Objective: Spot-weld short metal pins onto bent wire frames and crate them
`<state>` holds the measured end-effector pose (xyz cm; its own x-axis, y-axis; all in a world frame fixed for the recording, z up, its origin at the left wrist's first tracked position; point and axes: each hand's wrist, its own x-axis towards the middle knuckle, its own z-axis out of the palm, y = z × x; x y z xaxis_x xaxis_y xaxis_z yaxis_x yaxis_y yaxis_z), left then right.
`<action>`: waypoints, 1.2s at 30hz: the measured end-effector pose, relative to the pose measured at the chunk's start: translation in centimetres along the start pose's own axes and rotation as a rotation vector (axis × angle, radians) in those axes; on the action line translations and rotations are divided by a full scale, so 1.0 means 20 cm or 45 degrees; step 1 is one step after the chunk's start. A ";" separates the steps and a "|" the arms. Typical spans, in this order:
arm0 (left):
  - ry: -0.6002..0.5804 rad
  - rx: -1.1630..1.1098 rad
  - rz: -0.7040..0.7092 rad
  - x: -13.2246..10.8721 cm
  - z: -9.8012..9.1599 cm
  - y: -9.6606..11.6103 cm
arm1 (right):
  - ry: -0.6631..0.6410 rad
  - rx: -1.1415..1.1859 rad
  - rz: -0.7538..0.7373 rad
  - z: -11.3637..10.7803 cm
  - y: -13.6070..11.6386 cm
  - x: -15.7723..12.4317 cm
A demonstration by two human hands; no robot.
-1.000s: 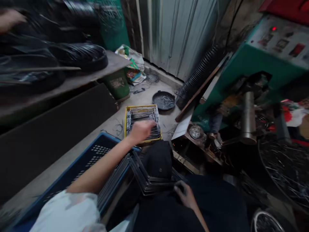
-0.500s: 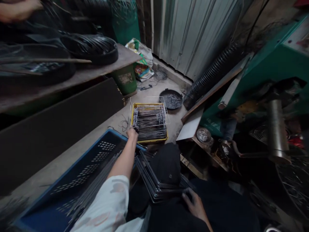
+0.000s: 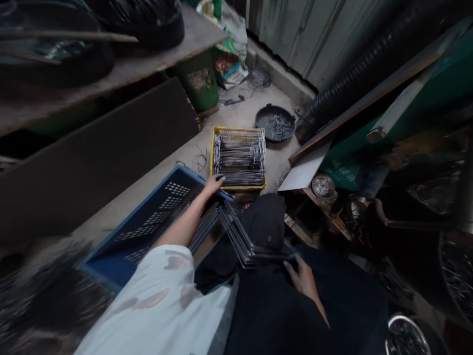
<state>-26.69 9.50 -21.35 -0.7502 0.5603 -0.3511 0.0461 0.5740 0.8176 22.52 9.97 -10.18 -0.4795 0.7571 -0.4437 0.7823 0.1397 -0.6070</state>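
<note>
A yellow crate point(image 3: 266, 184) on the floor is filled with thin rectangular wire frames point(image 3: 238, 153). My left hand point(image 3: 213, 185) is at its near left corner, fingers closed at the edge of the topmost wire frame, which now lies among the others; the fingertips are dim. Across my lap rests a stack of dark wire frames point(image 3: 240, 241), leaning over my knee. At the stack's right end, my right hand point(image 3: 303, 278) grips its edge between thumb and fingers. Beside my left arm stands a blue crate point(image 3: 148, 217), tilted, with more frames partly hidden by that arm.
A black pan point(image 3: 275, 123) of small metal pieces sits behind the yellow crate. A bench point(image 3: 199, 29) with round trays runs along the left, a green bin point(image 3: 201, 81) under it. On the right are a metal bowl point(image 3: 322, 186), a ribbed hose point(image 3: 328, 98) and green machinery.
The wire frame in my left hand has come down from above the yellow crate onto the others. My view has tilted downward. My right hand stays at the stack on my lap.
</note>
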 end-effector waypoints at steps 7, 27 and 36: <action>-0.182 0.616 0.132 -0.69 -0.03 -0.24 | -0.017 -0.279 -0.207 0.04 0.01 0.08; -0.595 1.347 0.357 0.01 0.15 -0.02 | -0.086 0.066 -0.078 0.07 0.15 0.08; -0.778 1.339 0.320 0.16 0.13 -0.20 | -0.101 0.044 0.024 0.03 0.02 0.12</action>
<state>-27.58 10.50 -26.97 -0.2271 0.7482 -0.6234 0.8617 0.4527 0.2293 21.55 11.47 -11.88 -0.4956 0.7063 -0.5054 0.7781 0.1025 -0.6198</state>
